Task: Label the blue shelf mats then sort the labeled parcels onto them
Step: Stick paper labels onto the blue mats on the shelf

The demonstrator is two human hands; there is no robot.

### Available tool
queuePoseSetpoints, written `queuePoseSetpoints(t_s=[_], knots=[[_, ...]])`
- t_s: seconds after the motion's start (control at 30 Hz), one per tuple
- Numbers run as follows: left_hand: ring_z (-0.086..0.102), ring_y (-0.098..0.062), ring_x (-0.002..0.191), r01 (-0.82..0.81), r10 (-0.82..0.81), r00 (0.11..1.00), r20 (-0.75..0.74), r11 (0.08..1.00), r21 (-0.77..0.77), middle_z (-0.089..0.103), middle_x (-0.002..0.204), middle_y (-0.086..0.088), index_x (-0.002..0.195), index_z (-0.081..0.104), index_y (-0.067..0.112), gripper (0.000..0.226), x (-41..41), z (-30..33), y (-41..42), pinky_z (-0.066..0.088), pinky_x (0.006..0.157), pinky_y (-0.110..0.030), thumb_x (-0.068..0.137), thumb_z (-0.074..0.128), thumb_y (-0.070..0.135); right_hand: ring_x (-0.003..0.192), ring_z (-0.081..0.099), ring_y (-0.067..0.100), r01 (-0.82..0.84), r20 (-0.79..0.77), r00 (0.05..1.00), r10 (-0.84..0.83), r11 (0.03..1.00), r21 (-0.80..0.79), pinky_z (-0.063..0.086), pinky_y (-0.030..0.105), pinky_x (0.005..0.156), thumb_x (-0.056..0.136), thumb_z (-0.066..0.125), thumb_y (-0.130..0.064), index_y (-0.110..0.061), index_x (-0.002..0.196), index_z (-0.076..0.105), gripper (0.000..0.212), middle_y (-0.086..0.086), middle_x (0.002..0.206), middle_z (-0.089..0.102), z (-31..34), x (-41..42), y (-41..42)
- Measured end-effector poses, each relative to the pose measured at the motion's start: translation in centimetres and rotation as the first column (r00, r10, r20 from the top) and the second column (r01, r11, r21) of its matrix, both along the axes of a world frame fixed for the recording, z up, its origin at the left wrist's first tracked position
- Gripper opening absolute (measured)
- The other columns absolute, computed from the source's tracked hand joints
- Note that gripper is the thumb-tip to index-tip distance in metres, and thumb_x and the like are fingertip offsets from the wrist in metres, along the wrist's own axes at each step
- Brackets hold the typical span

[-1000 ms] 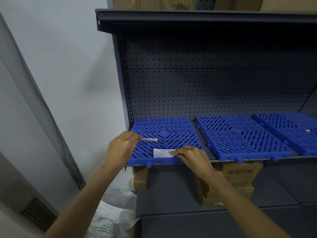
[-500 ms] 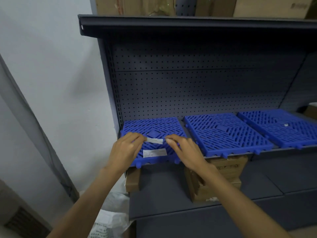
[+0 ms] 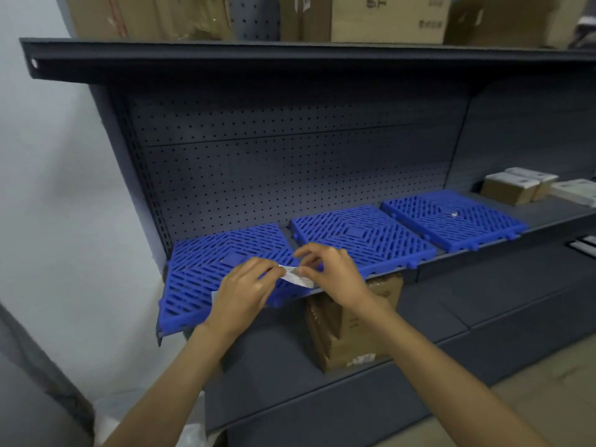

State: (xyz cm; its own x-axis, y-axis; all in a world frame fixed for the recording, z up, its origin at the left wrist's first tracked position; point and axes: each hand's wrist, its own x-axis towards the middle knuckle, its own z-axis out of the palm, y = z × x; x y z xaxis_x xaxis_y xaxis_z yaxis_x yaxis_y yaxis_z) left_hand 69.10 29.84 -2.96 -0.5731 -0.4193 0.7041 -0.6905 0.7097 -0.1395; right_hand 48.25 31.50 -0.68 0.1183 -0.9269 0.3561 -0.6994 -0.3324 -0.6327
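Three blue slotted mats lie side by side on the dark shelf: left mat (image 3: pixel 206 269), middle mat (image 3: pixel 361 235), right mat (image 3: pixel 451 217). Above the left mat's front right corner, my left hand (image 3: pixel 245 291) and my right hand (image 3: pixel 332 272) pinch a white label strip (image 3: pixel 295 276) between them, one at each end. A corner of a white label stuck on the left mat (image 3: pixel 213 295) peeks out beside my left wrist. Several labelled parcels (image 3: pixel 512 187) sit on the shelf at the far right.
Cardboard boxes (image 3: pixel 383 17) line the top shelf. An open brown carton (image 3: pixel 348 327) stands on the lower shelf under the mats. A small metal piece (image 3: pixel 454 214) lies on the right mat. White plastic bags (image 3: pixel 193 430) lie on the floor at the left.
The camera has swung right and back, bringing the parcels into view. My right hand left the label stuck on the left mat, and both hands now hold the small strip together, lifted slightly.
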Motion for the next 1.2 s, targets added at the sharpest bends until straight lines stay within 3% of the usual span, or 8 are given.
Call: queuePoseSetpoints(t_s=[0.1,0.27,0.37,0.5,0.6,0.73,1.03,1.2], knots=[[0.062,-0.019,0.090,0.022,-0.022,1.000,0.005,0.999,0.039,0.066,0.101,-0.001,0.098,0.070,0.014,0.036,-3.2,0.0,-0.3,0.052,0.070,-0.030,0.066,0.081,0.001,0.068,0.062,-0.001,0.035,0.094,0.995,-0.038,0.999,0.035,0.051,0.014,0.068,0.081,0.079,-0.024,-0.020,0.105,0.068,0.027,-0.008,0.083,0.070,0.4,-2.8,0.4],[0.062,-0.020,0.091,0.089,-0.089,0.996,0.031,0.996,-0.004,0.064,0.102,0.001,0.099,0.067,0.016,0.012,-9.3,0.0,-0.8,0.053,0.072,-0.034,0.088,0.062,0.018,0.071,0.065,0.006,0.111,0.058,0.992,-0.112,0.993,0.034,0.055,0.031,0.074,0.081,0.079,-0.022,-0.019,0.100,0.068,0.022,-0.006,0.083,0.070,0.6,-8.7,0.7],[0.056,-0.018,0.103,0.042,-0.046,0.997,0.054,0.997,0.068,0.061,0.111,0.001,0.108,0.064,0.017,0.036,-12.9,0.4,-1.2,0.051,0.080,-0.034,0.093,0.047,0.045,0.076,0.064,0.008,0.122,-0.050,0.991,-0.120,0.992,0.024,0.056,0.035,0.076,0.085,0.076,-0.021,-0.019,0.101,0.067,0.019,-0.006,0.085,0.070,1.1,-12.7,0.7],[0.056,-0.021,0.115,-0.058,0.048,0.996,0.077,0.988,0.140,0.059,0.124,-0.001,0.124,0.059,0.018,0.043,-17.3,1.0,-1.7,0.051,0.090,-0.037,0.091,0.051,0.044,0.079,0.064,0.008,0.089,-0.103,0.991,-0.087,0.996,0.021,0.054,0.031,0.079,0.087,0.073,-0.019,-0.018,0.103,0.067,0.018,-0.005,0.086,0.070,1.7,-17.5,0.7],[0.062,-0.016,0.101,-0.092,0.079,0.994,0.070,0.974,0.207,0.067,0.106,0.007,0.113,0.064,0.024,0.039,-20.4,1.5,-1.6,0.049,0.082,-0.033,0.092,0.042,0.049,0.079,0.064,0.008,0.048,-0.100,0.994,-0.047,0.999,0.002,0.054,0.030,0.079,0.088,0.071,-0.014,-0.017,0.103,0.067,0.016,-0.006,0.086,0.069,1.5,-20.4,0.6],[0.060,-0.013,0.075,-0.133,0.127,0.991,0.045,0.968,0.212,0.063,0.075,0.011,0.083,0.062,0.027,0.017,-23.8,1.3,-0.8,0.035,0.058,-0.024,0.092,0.057,0.041,0.083,0.066,0.011,-0.011,-0.105,0.994,0.009,1.000,-0.014,0.055,0.032,0.082,0.088,0.071,-0.012,-0.015,0.102,0.068,0.014,-0.001,0.089,0.071,0.9,-23.9,-0.1],[0.060,-0.012,0.084,-0.333,0.339,0.940,0.036,0.890,0.311,0.064,0.087,0.012,0.088,0.061,0.027,0.018,-24.7,1.5,-0.7,0.035,0.053,-0.027,0.097,0.051,0.039,0.076,0.062,0.002,-0.121,-0.055,0.991,0.121,0.993,0.012,0.045,0.015,0.066,0.090,0.069,-0.011,-0.017,0.101,0.067,0.013,-0.003,0.090,0.067,-0.4,-28.6,-3.6],[0.062,-0.018,0.079,-0.441,0.454,0.891,0.011,0.859,0.260,0.065,0.083,0.006,0.087,0.064,0.022,0.015,-22.0,2.9,-1.4,0.044,0.052,-0.032,0.096,0.057,0.031,0.077,0.057,0.001,-0.176,-0.103,0.978,0.183,0.982,0.074,0.046,0.023,0.073,0.093,0.063,-0.005,-0.014,0.101,0.067,0.013,-0.001,0.089,0.066,-1.5,-28.1,-6.7]])
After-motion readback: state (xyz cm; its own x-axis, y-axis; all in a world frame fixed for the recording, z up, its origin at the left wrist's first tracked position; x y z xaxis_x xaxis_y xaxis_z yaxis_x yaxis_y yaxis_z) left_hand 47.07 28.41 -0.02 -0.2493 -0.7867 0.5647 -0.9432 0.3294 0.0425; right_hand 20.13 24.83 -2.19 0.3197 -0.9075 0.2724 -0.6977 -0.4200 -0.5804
